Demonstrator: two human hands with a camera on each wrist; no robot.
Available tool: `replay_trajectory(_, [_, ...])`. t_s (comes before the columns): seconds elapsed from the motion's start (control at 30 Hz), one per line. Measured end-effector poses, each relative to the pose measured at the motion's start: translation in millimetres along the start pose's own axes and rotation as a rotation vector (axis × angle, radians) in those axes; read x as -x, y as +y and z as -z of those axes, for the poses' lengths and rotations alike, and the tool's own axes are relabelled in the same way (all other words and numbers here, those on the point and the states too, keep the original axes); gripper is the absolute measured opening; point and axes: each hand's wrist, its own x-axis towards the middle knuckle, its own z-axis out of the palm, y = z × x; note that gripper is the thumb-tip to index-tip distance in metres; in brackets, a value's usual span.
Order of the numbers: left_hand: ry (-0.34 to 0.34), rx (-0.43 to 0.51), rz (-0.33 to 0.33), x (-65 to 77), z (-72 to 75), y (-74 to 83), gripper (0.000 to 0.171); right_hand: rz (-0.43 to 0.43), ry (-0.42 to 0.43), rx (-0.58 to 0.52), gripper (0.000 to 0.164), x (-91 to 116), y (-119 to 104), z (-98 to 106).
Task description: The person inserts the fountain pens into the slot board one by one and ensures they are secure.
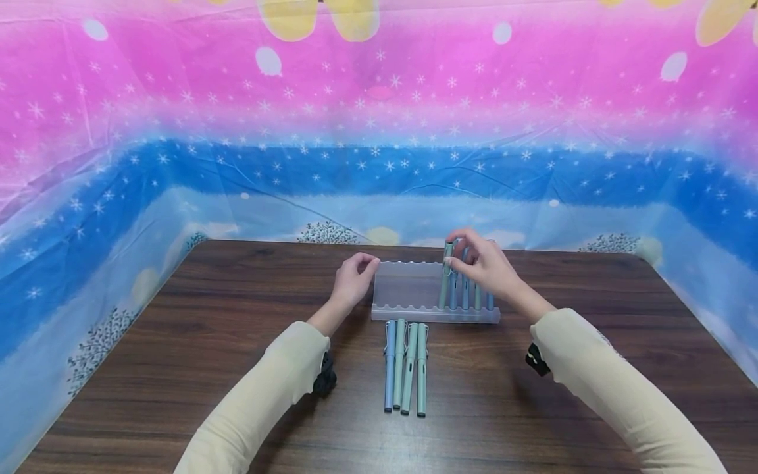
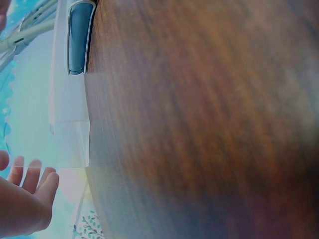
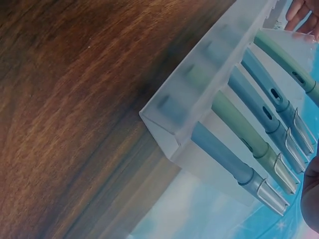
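Observation:
A translucent pen rack [image 1: 407, 284] with scalloped edges stands on the table. Its upper left corner is pinched between the thumb and fingers of my left hand [image 1: 352, 280]. My right hand [image 1: 490, 266] holds a green pen [image 1: 443, 289] near its capped top, the pen's lower end in a slot of the rack. To the right of that pen, several blue and green pens stand leaning in the rack, among them a blue pen [image 3: 222, 153] at the end and a green pen [image 3: 239, 122] beside it. The right fingertips are out of the right wrist view.
In front of the rack, a blue pen [image 1: 389, 368] and several green pens [image 1: 409, 372] lie side by side on the dark wooden table [image 1: 237, 342]. A patterned pink and blue cloth [image 1: 379, 164] hangs behind and around the table.

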Motion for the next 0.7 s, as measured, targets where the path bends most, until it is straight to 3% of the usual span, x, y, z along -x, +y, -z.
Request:
replay_trajectory(0.37, [0.007, 0.005, -0.013, -0.4, -0.7, -0.9, 0.025, -0.032, -0.027, 0.012, 0.034, 0.6, 2.2, -2.6])
replay_trajectory(0.7, [0.001, 0.017, -0.017, 0.9, 0.3, -0.1, 0.025, 0.030, -0.080, 0.192, 0.050, -0.2, 7.6, -5.3])
